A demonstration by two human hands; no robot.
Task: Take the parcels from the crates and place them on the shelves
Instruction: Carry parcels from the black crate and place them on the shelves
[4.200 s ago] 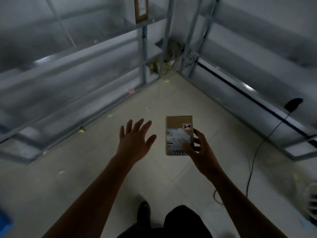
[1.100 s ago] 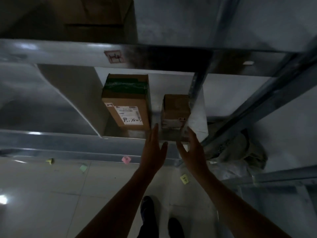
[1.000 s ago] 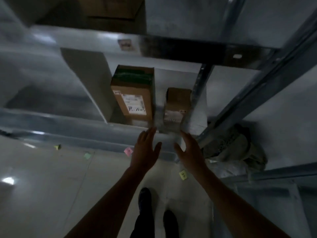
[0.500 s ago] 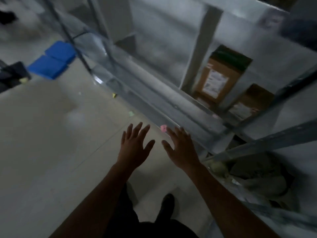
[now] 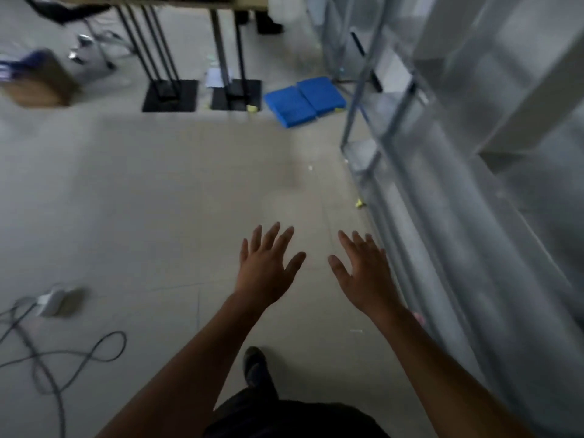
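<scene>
My left hand (image 5: 267,267) and my right hand (image 5: 363,273) hover side by side over the tiled floor, fingers spread and straight, holding nothing. The metal shelves (image 5: 448,191) run along the right side of the view, close beside my right hand. A blurred brown cardboard box (image 5: 38,80) sits on the floor at the far left. No parcel on the shelves shows in this view.
Two flat blue items (image 5: 305,101) lie on the floor by the shelf's far end. Black stand bases (image 5: 170,96) and table legs stand at the back. A power strip (image 5: 52,301) with loose cables (image 5: 47,358) lies at the left.
The small parcel went from my right hand onto the shelf beside a bigger box. Both hands came away empty, and my view has swung left from the shelf to the open floor.
</scene>
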